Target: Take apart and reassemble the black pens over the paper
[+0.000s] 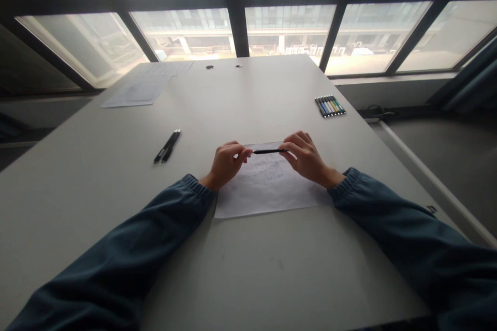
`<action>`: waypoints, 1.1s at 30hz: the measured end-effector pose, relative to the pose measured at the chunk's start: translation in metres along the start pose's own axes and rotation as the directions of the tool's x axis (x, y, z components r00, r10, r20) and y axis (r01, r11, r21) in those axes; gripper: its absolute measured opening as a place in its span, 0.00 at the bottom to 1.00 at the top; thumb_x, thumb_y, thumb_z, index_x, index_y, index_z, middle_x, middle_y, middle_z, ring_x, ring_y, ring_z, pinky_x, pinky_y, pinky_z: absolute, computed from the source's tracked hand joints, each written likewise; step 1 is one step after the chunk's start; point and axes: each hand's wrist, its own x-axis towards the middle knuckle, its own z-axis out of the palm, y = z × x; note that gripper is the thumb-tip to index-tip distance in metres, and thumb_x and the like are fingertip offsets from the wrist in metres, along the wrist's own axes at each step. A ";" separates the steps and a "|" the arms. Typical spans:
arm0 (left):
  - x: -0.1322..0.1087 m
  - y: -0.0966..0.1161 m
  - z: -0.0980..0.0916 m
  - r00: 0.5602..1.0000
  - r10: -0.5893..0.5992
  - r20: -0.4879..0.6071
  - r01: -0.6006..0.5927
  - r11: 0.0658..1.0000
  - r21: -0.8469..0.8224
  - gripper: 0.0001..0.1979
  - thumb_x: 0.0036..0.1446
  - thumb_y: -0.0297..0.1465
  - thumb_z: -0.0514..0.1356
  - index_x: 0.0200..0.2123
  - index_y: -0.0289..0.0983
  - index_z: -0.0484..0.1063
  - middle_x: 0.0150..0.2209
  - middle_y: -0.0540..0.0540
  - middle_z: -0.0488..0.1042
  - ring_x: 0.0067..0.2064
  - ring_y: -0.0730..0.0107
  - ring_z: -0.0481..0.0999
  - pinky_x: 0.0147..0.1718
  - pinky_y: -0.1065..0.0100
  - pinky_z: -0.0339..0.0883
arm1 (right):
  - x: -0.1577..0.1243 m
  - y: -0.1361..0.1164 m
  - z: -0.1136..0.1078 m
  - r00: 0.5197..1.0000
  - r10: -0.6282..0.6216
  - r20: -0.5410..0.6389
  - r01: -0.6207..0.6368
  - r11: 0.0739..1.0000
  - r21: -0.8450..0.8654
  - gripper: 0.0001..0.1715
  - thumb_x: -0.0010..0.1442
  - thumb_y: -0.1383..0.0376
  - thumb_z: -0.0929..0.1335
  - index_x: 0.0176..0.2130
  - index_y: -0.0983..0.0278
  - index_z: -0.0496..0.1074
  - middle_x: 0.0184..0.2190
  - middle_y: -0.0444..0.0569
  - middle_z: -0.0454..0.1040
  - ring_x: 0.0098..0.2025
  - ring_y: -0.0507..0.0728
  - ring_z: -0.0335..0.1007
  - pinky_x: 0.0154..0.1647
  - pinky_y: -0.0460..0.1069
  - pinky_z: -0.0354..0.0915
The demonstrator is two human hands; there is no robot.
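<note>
A slim black pen (267, 151) is held level between my two hands, above a white sheet of paper (267, 191). My left hand (229, 160) pinches its thin left end with thumb and forefinger. At the other end, the fingers of my right hand (305, 155) close round the pen's barrel. Faint grey markings show on the middle of the sheet, and both wrists are over its sides.
Two dark pens (167, 147) lie side by side to the left. A row of several coloured pens or markers (330, 106) sits near the right edge of the white table (248, 269). More papers (140, 85) rest at the far left, before the windows.
</note>
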 end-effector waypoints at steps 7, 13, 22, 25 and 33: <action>0.001 -0.003 0.002 0.998 0.058 0.004 -0.058 0.996 0.068 0.23 0.70 0.43 0.53 0.25 0.37 0.69 0.24 0.49 0.69 0.29 0.69 0.69 0.31 0.67 0.64 | 0.001 -0.002 -0.002 1.000 -0.015 0.017 0.015 1.000 -0.006 0.03 0.68 0.67 0.68 0.42 0.60 0.72 0.39 0.50 0.75 0.44 0.60 0.66 0.46 0.56 0.61; 0.001 -0.002 0.003 0.996 0.076 -0.042 -0.075 0.997 0.018 0.15 0.64 0.43 0.62 0.35 0.38 0.72 0.31 0.48 0.75 0.34 0.69 0.73 0.35 0.67 0.68 | 0.001 -0.002 -0.002 0.999 -0.005 0.031 0.006 1.000 -0.010 0.04 0.68 0.67 0.67 0.43 0.61 0.73 0.39 0.50 0.76 0.44 0.60 0.66 0.46 0.57 0.61; 0.001 0.000 0.003 0.994 0.080 -0.077 -0.079 0.997 0.022 0.12 0.59 0.41 0.68 0.35 0.38 0.75 0.33 0.47 0.77 0.34 0.69 0.74 0.33 0.68 0.70 | 0.001 -0.003 -0.003 0.999 -0.008 0.039 0.009 1.000 -0.020 0.04 0.69 0.66 0.67 0.43 0.61 0.73 0.39 0.50 0.76 0.44 0.60 0.66 0.46 0.56 0.61; 0.001 -0.001 0.003 0.995 0.079 -0.069 -0.077 0.997 0.023 0.13 0.59 0.41 0.68 0.34 0.38 0.75 0.32 0.47 0.78 0.34 0.69 0.75 0.33 0.68 0.70 | 0.001 -0.002 -0.002 0.999 -0.013 0.031 0.014 1.000 -0.013 0.04 0.68 0.66 0.67 0.43 0.60 0.73 0.39 0.50 0.76 0.44 0.60 0.66 0.46 0.56 0.61; 0.001 0.001 0.002 0.997 0.063 -0.034 -0.063 0.998 -0.009 0.14 0.60 0.42 0.67 0.32 0.38 0.76 0.30 0.48 0.77 0.33 0.70 0.75 0.32 0.68 0.70 | 0.001 -0.003 -0.003 0.999 -0.026 0.027 0.026 1.000 0.000 0.03 0.68 0.66 0.67 0.43 0.61 0.73 0.38 0.50 0.76 0.43 0.60 0.66 0.46 0.56 0.61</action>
